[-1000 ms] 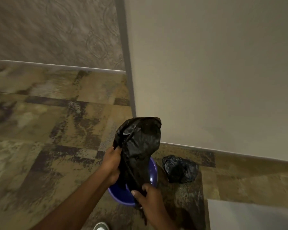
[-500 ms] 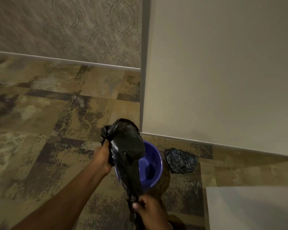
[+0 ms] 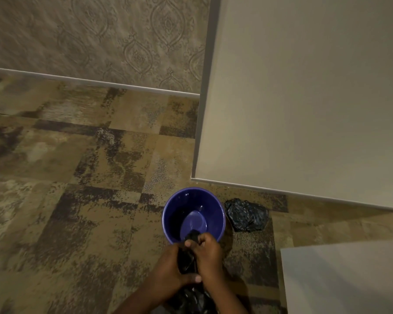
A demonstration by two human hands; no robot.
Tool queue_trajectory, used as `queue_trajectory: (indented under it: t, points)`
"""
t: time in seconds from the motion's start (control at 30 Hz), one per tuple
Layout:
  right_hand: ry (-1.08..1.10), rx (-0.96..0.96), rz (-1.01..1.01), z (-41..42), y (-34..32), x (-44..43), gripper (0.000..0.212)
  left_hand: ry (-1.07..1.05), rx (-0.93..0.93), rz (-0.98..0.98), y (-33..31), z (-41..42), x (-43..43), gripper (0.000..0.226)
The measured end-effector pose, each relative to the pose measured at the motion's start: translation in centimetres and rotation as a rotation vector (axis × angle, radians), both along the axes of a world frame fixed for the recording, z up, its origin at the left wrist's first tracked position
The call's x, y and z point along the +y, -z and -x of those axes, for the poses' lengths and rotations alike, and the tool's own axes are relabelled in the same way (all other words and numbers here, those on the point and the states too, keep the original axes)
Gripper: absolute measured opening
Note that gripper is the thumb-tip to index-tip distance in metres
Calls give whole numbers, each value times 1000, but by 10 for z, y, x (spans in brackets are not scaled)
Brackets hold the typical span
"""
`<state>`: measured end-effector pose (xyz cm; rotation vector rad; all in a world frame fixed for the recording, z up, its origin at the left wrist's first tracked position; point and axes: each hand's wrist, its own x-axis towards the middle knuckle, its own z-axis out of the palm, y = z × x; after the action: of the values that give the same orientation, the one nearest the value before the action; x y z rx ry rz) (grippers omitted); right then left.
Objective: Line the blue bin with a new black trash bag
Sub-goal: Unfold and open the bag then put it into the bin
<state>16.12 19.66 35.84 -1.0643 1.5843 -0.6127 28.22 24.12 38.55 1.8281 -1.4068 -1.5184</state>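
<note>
Both hands, left hand [image 3: 168, 267] and right hand [image 3: 208, 252], squeeze the black trash bag [image 3: 186, 260] tight; blue bin [image 3: 168, 214] sits just ahead.

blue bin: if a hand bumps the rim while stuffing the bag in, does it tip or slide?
Probably slides or tips easily: the round blue plastic bin looks empty and light, standing free on patterned carpet. Carpet may resist sliding, favouring tipping. Both hands grip the black bag, not the bin.
</note>
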Motion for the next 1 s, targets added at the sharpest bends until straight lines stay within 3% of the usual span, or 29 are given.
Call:
queue_trajectory:
  t: [0.13,0.3,0.4,0.43,0.53,0.63,0.77,0.9,1.0]
  points:
    - [37,-50,47,1,5,-11,27,-57,-222,29,11,-13,-13,17]
    - [-167,97,13,7,0,-27,21,-210,-236,7,13,-30,-24,36]
    - [-509,251,-22,14,-5,-35,56,-340,-215,-7,14,-34,-36,34]
    - [-621,357,15,17,-7,-37,59,-412,-165,-25,14,-37,-41,35]
    - [-703,665,201,23,-10,-41,22,-629,62,-110,13,-45,-54,36]
    - [-603,770,284,26,-7,-44,11,-718,196,-177,9,-45,-62,28]
    - [-190,537,49,25,-5,-51,17,-725,225,-140,9,-46,-75,22]
    - [311,0,-242,29,-14,-59,23,-631,103,-110,5,-47,-90,22]
    - [438,-236,-417,38,-24,-67,22,-629,186,-226,0,-50,-103,25]
